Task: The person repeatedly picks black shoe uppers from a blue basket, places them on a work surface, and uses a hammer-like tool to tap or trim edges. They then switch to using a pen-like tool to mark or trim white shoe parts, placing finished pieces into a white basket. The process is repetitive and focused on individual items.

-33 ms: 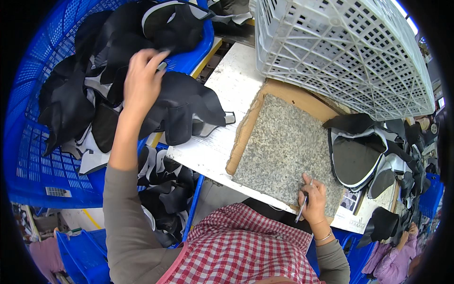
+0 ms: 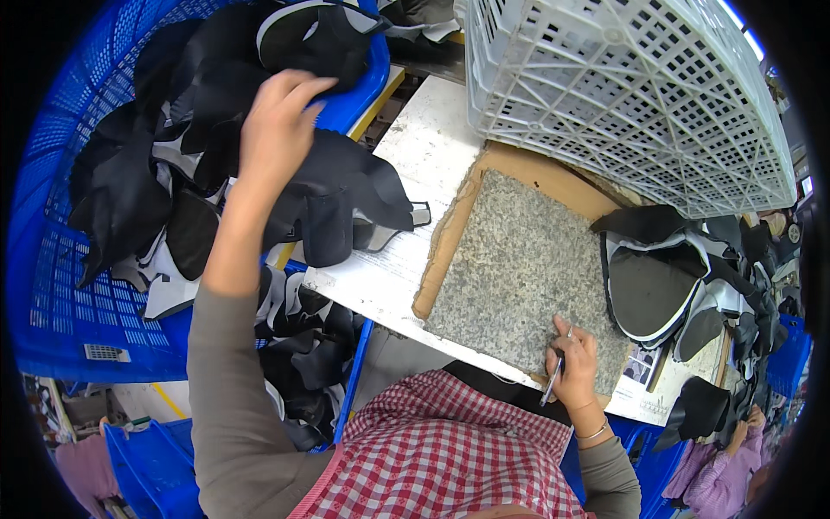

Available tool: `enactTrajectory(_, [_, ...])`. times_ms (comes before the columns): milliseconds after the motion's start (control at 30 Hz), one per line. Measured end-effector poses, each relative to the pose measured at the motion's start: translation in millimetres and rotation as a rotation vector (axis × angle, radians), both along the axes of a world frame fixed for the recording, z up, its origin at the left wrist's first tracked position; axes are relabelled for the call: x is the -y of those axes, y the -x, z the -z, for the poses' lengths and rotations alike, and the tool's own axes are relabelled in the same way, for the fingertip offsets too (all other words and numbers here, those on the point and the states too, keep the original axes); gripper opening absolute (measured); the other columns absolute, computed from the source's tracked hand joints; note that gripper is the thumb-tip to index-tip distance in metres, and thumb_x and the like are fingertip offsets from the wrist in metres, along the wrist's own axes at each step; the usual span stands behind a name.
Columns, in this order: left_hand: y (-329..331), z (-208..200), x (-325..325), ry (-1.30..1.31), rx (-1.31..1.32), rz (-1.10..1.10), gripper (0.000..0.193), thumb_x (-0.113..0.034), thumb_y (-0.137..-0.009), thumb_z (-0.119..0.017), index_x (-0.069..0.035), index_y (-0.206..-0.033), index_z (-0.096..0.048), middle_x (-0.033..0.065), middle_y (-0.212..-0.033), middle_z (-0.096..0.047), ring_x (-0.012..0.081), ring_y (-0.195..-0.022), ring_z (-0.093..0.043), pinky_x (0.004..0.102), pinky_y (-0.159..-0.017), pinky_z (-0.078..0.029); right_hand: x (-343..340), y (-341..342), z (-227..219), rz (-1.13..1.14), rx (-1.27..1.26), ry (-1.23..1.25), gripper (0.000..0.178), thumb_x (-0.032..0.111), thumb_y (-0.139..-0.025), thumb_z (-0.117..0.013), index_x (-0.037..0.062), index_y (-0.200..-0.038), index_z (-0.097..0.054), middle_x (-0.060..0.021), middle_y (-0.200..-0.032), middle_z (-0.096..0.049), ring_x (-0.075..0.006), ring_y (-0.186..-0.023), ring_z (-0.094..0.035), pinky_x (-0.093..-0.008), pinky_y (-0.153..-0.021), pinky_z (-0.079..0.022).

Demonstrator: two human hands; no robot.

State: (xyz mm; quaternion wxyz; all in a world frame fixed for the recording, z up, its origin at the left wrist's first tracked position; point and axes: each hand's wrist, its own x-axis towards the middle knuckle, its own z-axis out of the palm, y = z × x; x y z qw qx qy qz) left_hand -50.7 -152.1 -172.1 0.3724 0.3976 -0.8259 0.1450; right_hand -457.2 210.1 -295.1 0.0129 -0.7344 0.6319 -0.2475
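Observation:
Slightly blurred, my left hand (image 2: 281,121) is over the right rim of a blue basket (image 2: 82,307) heaped with black and grey pieces that look like shoe uppers (image 2: 121,199). Its fingers are parted and I see nothing in them. Just below it, more black uppers (image 2: 333,203) lie across the basket's edge and onto the white table (image 2: 415,130). At the near right corner of a speckled grey slab (image 2: 519,268), my right hand (image 2: 575,363) is closed round a silver pen (image 2: 551,385), whose tip points down toward the table's edge.
A white plastic crate (image 2: 622,104) stands tilted behind the slab. Brown cardboard (image 2: 545,177) edges the slab. Stitched black-and-white uppers (image 2: 657,285) are piled at its right. Below the table's left side, another blue container holds dark pieces (image 2: 303,372). A person in pink (image 2: 722,476) is at far right.
My left hand has shifted right and slightly away from me, above the basket's rim. My right hand with the pen stays in place.

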Motion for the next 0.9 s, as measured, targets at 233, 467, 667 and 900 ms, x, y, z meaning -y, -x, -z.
enactTrajectory(233, [165.0,48.9,197.9,0.119,0.158,0.051,0.03,-0.005,-0.09,-0.06,-0.012,-0.118,-0.07,0.0075,-0.129,-0.064,0.0306,-0.116,-0.065,0.0437,-0.086,-0.059,3.0,1.7,-4.4,0.01,0.027,-0.02,0.036,0.001,-0.071,-0.076,0.0097,-0.101,-0.059,-0.0129,-0.134,-0.069,-0.032,-0.105,-0.061,-0.0446,-0.09,-0.046])
enactTrajectory(467, [197.9,84.2,306.4,-0.31,0.473,-0.467,0.029,-0.02,-0.096,-0.062,-0.02,-0.121,-0.077,0.0089,-0.136,-0.065,0.0295,-0.132,-0.056,0.0531,-0.103,-0.05,6.7,8.7,-5.2,0.002,0.024,-0.039,0.036,0.003,-0.068,-0.077,0.0114,-0.098,-0.06,-0.0081,-0.136,-0.068,-0.0295,-0.105,-0.064,-0.0437,-0.087,-0.047])
enactTrajectory(667, [182.1,47.8,284.8,-0.009,0.382,-0.367,0.022,-0.017,-0.095,-0.056,-0.015,-0.095,-0.077,0.0076,-0.1,-0.076,0.028,-0.103,-0.071,0.0525,-0.089,-0.048,7.0,8.3,-6.4,-0.004,0.038,-0.05,0.033,0.003,-0.072,-0.077,0.0113,-0.1,-0.061,-0.0087,-0.136,-0.068,-0.0305,-0.108,-0.063,-0.0437,-0.089,-0.046])
enactTrajectory(900, [96.4,-95.2,148.4,0.118,-0.04,0.082,0.016,-0.013,-0.091,-0.068,0.001,-0.097,-0.071,0.0243,-0.091,-0.069,0.0428,-0.087,-0.069,0.0478,-0.074,-0.056,0.2,8.9,-2.4,-0.007,0.043,0.012,0.029,0.002,-0.076,-0.074,0.0086,-0.102,-0.061,-0.0104,-0.133,-0.069,-0.0327,-0.108,-0.063,-0.0444,-0.09,-0.046])
